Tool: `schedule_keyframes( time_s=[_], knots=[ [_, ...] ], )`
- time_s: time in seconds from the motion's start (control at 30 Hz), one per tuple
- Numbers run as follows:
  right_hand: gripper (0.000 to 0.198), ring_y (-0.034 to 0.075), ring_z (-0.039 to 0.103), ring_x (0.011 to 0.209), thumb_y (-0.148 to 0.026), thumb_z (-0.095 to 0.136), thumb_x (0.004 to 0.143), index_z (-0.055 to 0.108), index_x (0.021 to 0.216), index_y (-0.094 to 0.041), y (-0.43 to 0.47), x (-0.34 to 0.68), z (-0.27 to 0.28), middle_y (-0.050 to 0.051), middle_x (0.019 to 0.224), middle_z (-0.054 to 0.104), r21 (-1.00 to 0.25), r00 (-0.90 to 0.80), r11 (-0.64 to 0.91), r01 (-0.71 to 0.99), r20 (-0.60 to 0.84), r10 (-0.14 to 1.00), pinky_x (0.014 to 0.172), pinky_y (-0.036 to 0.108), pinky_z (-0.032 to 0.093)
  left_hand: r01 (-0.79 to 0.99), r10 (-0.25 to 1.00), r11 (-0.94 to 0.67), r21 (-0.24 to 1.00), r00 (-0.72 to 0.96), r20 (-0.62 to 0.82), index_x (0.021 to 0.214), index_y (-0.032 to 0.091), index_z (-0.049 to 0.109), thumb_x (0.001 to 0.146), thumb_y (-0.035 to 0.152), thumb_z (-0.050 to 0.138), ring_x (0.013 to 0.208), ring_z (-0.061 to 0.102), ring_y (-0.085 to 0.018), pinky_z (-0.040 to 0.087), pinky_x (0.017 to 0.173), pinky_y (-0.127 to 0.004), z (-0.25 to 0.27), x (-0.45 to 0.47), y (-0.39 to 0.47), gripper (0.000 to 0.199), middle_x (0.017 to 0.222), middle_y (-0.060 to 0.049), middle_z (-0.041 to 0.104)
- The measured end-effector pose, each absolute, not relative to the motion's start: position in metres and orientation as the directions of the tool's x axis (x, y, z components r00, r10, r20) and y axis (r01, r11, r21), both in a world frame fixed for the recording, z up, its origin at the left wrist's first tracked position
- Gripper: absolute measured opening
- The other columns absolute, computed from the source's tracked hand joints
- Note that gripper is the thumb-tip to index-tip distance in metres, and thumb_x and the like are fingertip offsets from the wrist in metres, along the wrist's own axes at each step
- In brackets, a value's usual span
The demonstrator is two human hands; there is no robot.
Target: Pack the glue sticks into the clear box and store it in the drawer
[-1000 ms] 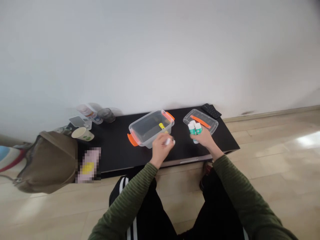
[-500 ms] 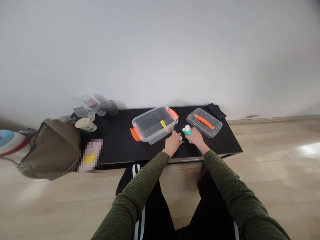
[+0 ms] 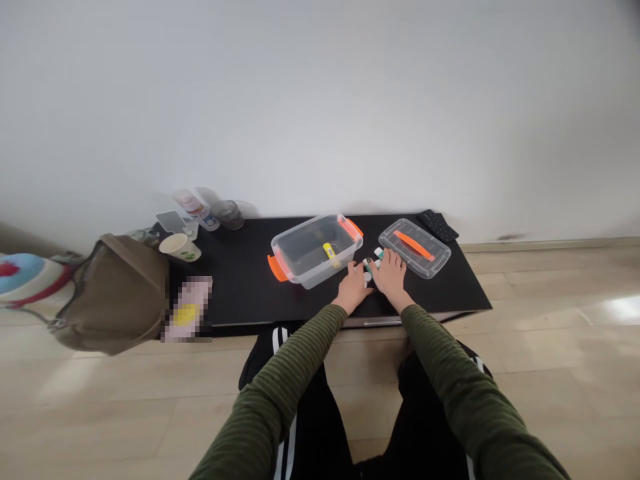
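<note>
My left hand [image 3: 353, 289] is on the black tabletop, its thumb and fingers curled around a small white-ended tube [image 3: 367, 277], mostly hidden. Close beside it, my right hand [image 3: 393, 277] bends over white-and-green tubes [image 3: 379, 254] that look like glue sticks. They lie between its thumb and fingers, partly covered. A clear plastic box [image 3: 299, 275] with orange latches stands uncovered just left of my hands. Inside it rests a yellow tube with a dark label [image 3: 329, 251], like a glue stick. The clear lid [image 3: 434, 268] with an orange handle lies flat to the right.
Behind the lid is a black dotted object [image 3: 438, 225]. A paper cup [image 3: 180, 247], a spray bottle [image 3: 195, 208] and a dark glass [image 3: 228, 215] stand at the left end. Nearby are a brown bag [image 3: 123, 293] and a blurred pink item [image 3: 189, 310]. A wall rises behind the table.
The right hand has come down lower with the white-and-green tubes and closer to the left hand. The whole view has shifted slightly; the box and lid stay put.
</note>
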State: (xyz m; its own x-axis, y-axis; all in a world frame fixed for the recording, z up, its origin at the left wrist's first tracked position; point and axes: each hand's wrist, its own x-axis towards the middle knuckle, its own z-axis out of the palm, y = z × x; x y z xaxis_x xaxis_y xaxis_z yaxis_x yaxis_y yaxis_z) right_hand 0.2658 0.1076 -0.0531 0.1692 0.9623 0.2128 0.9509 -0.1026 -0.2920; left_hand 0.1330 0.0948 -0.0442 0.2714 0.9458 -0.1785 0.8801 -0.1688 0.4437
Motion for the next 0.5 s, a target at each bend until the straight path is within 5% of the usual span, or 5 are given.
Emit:
schedule_keyframes(
  time_s=[0.17, 0.3, 0.4, 0.5],
  knots=[
    [0.049, 0.030, 0.039, 0.137, -0.032, 0.035, 0.101, 0.049, 0.142, -0.011, 0.107, 0.256, -0.015, 0.021, 0.145, 0.050, -0.404, 0.131, 0.036, 0.914, 0.377, 0.917, 0.112, 0.047, 0.031, 0.855, 0.942, -0.183, 0.486, 0.293, -0.161, 0.151, 0.021, 0.028, 0.073, 0.032, 0.083, 0.117, 0.066, -0.032, 0.055, 0.093, -0.039, -0.033, 0.121, 0.088, 0.095, 0.157, -0.021, 0.026],
    [0.039, 0.030, 0.046, 0.131, -0.026, 0.041, 0.099, 0.060, 0.132, -0.018, 0.117, 0.224, 0.030, 0.016, 0.136, 0.058, -0.359, -0.055, 0.232, 0.904, 0.442, 0.895, 0.110, 0.047, 0.034, 0.876, 0.942, -0.218, 0.430, 0.304, -0.141, 0.149, 0.023, 0.031, 0.077, 0.032, 0.079, 0.116, 0.066, -0.032, 0.057, 0.087, -0.038, -0.018, 0.108, 0.077, 0.087, 0.157, -0.021, 0.028],
    [0.033, 0.029, 0.053, 0.127, -0.023, 0.047, 0.096, 0.067, 0.122, -0.018, 0.147, 0.181, 0.051, 0.016, 0.126, 0.066, -0.282, -0.276, 0.334, 0.900, 0.225, 0.934, 0.106, 0.044, 0.041, 0.885, 0.943, -0.241, 0.399, 0.310, -0.119, 0.145, 0.021, 0.037, 0.081, 0.034, 0.073, 0.115, 0.066, -0.033, 0.057, 0.084, -0.037, -0.009, 0.095, 0.072, 0.074, 0.153, -0.021, 0.035],
    [0.032, 0.031, 0.065, 0.115, -0.015, 0.059, 0.088, 0.072, 0.116, -0.012, 0.185, 0.138, 0.052, 0.021, 0.117, 0.070, -0.189, -0.196, 0.155, 0.970, -0.222, 0.955, 0.096, 0.043, 0.051, 0.888, 0.942, -0.242, 0.390, 0.312, -0.126, 0.145, 0.021, 0.039, 0.085, 0.036, 0.068, 0.114, 0.066, -0.032, 0.058, 0.082, -0.038, -0.004, 0.080, 0.070, 0.068, 0.150, -0.019, 0.041]
  ],
)
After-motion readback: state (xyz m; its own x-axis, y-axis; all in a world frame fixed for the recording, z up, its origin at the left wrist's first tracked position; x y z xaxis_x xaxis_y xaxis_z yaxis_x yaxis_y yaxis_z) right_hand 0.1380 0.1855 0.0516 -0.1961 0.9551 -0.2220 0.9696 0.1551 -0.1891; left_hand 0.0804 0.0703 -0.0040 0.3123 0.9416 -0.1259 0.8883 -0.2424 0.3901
